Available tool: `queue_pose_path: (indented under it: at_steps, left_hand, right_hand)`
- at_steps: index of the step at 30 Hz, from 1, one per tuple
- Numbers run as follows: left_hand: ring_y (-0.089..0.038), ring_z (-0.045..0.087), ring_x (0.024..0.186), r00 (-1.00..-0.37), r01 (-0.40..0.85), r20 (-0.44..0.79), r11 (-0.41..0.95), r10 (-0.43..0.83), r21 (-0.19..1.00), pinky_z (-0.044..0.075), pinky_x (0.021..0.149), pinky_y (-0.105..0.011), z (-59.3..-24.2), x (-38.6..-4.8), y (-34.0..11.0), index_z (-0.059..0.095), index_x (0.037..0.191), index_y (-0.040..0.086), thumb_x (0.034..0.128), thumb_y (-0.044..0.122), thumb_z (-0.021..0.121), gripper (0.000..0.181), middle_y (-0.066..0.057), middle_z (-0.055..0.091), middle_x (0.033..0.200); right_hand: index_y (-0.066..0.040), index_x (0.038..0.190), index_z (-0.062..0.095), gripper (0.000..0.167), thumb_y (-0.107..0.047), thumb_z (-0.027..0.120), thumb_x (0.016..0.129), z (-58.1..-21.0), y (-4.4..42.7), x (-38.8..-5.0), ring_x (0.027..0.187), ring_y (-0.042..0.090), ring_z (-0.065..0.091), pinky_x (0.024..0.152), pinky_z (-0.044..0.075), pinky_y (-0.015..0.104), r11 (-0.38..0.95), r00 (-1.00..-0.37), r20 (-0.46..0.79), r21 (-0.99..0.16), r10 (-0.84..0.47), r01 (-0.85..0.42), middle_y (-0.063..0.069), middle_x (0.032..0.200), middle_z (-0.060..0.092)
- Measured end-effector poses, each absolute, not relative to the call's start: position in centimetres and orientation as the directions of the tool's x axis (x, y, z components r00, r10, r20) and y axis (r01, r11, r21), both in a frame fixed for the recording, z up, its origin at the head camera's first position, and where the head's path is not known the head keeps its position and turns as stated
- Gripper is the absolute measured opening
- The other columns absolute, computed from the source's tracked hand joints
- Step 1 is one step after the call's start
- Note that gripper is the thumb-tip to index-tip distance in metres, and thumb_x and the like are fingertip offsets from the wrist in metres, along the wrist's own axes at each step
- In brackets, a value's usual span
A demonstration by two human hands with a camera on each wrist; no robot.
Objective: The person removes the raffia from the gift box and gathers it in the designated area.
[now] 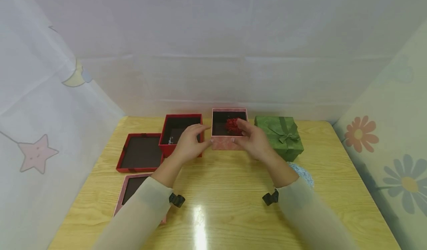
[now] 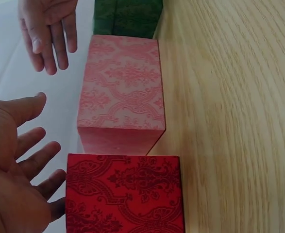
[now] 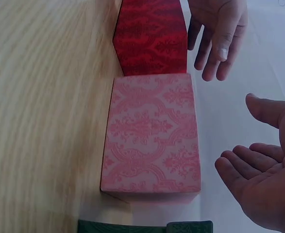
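Observation:
A pink patterned box (image 1: 221, 143) stands uncovered at the back of the table, with a red crinkled clump (image 1: 232, 125) lying inside it. My left hand (image 1: 190, 143) hovers between this box and an uncovered red box (image 1: 166, 150), its fingers relaxed and empty. On the other side my right hand (image 1: 255, 141) is held over the pink box's right edge, partly hiding the clump. In the right wrist view the right hand (image 3: 266, 179) has loosely bent fingers with nothing in them, apart from the pink box (image 3: 152, 136).
A green box (image 1: 275, 131) with a bow stands right of the pink one. Behind the right wrist shows a light blue crinkled bundle (image 1: 301, 174). A red lid (image 1: 140, 151) and a pink-rimmed lid (image 1: 133, 187) lie on the left, the latter partly under my left sleeve.

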State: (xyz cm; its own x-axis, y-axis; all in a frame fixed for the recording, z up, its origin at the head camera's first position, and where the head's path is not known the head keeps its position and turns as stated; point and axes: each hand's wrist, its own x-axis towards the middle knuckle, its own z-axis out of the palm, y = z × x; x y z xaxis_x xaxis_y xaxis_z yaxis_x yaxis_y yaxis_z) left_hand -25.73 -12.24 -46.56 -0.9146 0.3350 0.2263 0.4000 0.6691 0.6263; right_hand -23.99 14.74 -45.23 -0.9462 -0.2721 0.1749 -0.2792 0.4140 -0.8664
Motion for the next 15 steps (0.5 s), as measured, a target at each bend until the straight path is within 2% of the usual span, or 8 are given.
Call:
queue_pose_path:
  at_steps: [6,11,15]
  left_hand:
    - [-0.035,0.042,0.145,-0.922,0.384,0.217,0.684,0.320,0.621,0.033,0.121,-0.055,-47.1,-26.5,-11.5,0.066,0.141,0.014,0.0931,0.030,0.079,0.052,-0.008,0.063,0.144]
    - [-0.035,0.042,0.146,-0.935,0.353,0.198,0.723,0.294,0.594,0.035,0.119,-0.057,-47.3,-27.2,-10.7,0.065,0.143,0.017,0.0931,0.036,0.077,0.055,-0.006,0.063,0.144]
    - [-0.035,0.041,0.146,-0.941,0.336,0.178,0.751,0.287,0.568,0.035,0.119,-0.057,-47.5,-27.7,-10.1,0.064,0.144,0.018,0.0943,0.039,0.076,0.055,-0.005,0.063,0.144]
  right_hand:
    - [-0.007,0.158,0.043,0.073,-0.024,0.077,0.096,-44.4,14.8,-25.8,0.135,0.039,0.055,0.108,0.049,0.051,0.548,-0.954,0.151,-0.790,-0.258,-0.273,0.017,0.154,0.052]
    - [-0.012,0.159,0.043,0.076,-0.029,0.078,0.094,-43.9,14.5,-27.3,0.132,0.037,0.058,0.106,0.050,0.052,0.661,-0.963,0.109,-0.708,-0.247,-0.250,0.012,0.155,0.052]
    - [-0.013,0.160,0.041,0.078,-0.029,0.078,0.094,-44.3,14.2,-28.6,0.133,0.038,0.056,0.106,0.049,0.054,0.718,-0.966,0.071,-0.656,-0.249,-0.233,0.012,0.154,0.052]
